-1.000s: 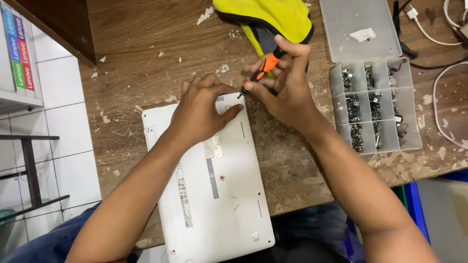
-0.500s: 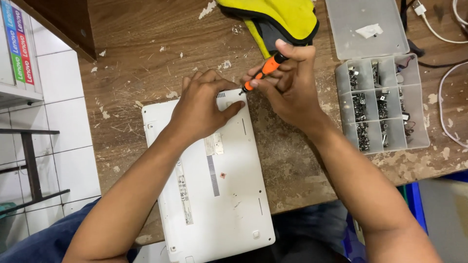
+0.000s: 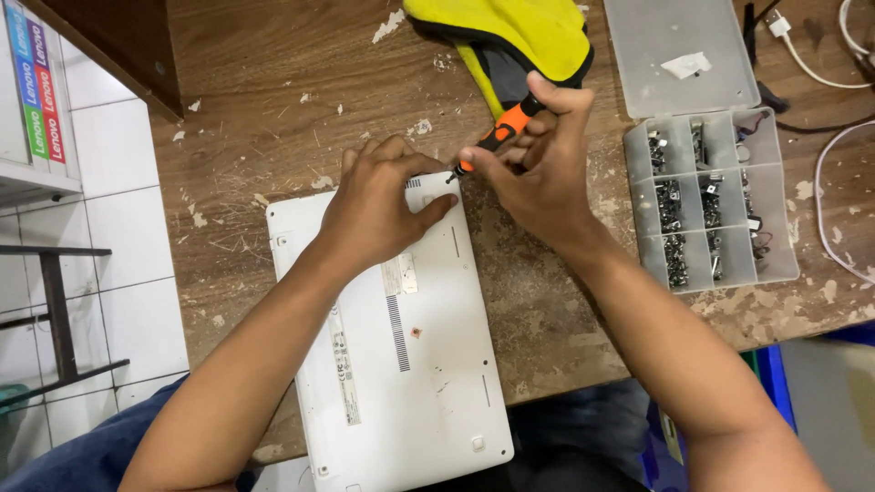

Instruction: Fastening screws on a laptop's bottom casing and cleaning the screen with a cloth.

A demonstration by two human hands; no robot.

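Note:
A white laptop [image 3: 410,364] lies upside down on the worn wooden table [image 3: 273,137], its near end hanging over the table's front edge. My left hand [image 3: 378,205] rests flat on the laptop's far end, fingers spread. My right hand [image 3: 538,164] grips a small screwdriver with an orange and black handle [image 3: 499,135], tilted. Its tip sits at the laptop's far right corner, just beyond my left fingertips.
A clear plastic organiser box [image 3: 706,196] holding several small metal parts lies open to the right, its lid [image 3: 679,55] folded back. A yellow and black cloth [image 3: 510,41] lies behind my hands. White cables [image 3: 834,196] trail at the far right. White tiled floor [image 3: 100,246] is on the left.
Both hands have stayed at the laptop's far right corner. The screwdriver handle has shifted slightly in my right hand while its tip remains at the corner.

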